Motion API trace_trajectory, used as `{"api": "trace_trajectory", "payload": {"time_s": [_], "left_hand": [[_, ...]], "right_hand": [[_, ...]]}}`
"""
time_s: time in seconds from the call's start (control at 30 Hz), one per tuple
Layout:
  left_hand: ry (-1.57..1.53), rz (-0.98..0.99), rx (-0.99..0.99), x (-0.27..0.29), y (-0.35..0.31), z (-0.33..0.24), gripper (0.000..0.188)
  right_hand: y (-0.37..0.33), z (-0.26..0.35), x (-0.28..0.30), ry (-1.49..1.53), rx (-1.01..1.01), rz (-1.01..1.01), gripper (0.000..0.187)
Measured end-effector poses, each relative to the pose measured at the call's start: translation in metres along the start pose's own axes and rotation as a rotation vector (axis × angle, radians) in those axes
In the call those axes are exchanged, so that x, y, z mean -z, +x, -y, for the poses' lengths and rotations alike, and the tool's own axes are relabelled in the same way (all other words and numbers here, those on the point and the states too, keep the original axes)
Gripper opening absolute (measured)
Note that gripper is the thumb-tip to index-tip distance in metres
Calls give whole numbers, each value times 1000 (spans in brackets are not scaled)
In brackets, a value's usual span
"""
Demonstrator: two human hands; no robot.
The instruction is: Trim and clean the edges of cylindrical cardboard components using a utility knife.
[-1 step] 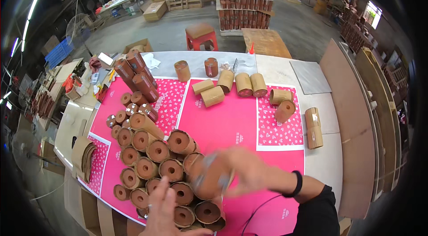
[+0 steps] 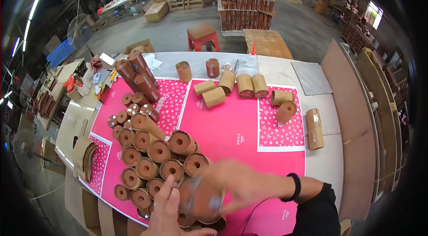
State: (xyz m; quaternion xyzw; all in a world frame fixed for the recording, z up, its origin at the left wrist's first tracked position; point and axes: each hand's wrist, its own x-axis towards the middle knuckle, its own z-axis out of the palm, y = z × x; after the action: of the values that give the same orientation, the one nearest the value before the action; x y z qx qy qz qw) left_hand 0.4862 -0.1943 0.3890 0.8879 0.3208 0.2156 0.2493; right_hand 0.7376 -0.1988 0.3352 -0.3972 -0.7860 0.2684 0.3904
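Right hand (image 2: 234,182) gripping blurred brown cylinder (image 2: 207,202) over cardboard-sleeved cylinders (image 2: 172,170) standing toward near edge of worktop (image 2: 326,158); left hand (image 2: 166,216) spreading thumb and fingers wide beside them.

Clustered tubes (image 2: 156,147) at left on the table (image 2: 322,164), stool (image 2: 202,38) behind it, panel (image 2: 351,124) along its right side

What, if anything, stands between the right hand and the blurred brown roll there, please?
Nothing visible does: the right hand appears closed around the brown roll, though blur hides the exact finger contact. The left hand is to the roll's left, by the tan-wrapped rolls, and does not come between them.
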Motion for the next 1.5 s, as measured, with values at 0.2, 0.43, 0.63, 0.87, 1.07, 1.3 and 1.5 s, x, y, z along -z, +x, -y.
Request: {"api": "trace_trajectory", "payload": {"time_s": [0.2, 0.43, 0.63, 0.87, 1.07, 1.3, 1.5], "left_hand": [[-80, -22, 267, 26, -60, 15, 112], [-243, -786, 877, 44, -264, 120, 92], [319, -471, 1185, 6, -269, 198, 93], [185, -294, 1074, -36, -219, 250, 95], [-270, -590, 825, -88, -256, 308, 105], [-83, -290, 200, 26, -168, 171, 109], [-421, -83, 166, 65, -178, 119, 94]], "right_hand": [[42, -78, 7, 667, -330, 454, 64], [89, -343, 5, -1021, -358, 147, 49], [65, -421, -10, -1338, -514, -202, 91], [17, -309, -1, -838, -874, -348, 84], [-46, -134, 3, -466, -530, -672, 83], [0, 78, -97, -122, -400, -112, 105], [62, 112, -193, -29, -316, 293, 101]]}}
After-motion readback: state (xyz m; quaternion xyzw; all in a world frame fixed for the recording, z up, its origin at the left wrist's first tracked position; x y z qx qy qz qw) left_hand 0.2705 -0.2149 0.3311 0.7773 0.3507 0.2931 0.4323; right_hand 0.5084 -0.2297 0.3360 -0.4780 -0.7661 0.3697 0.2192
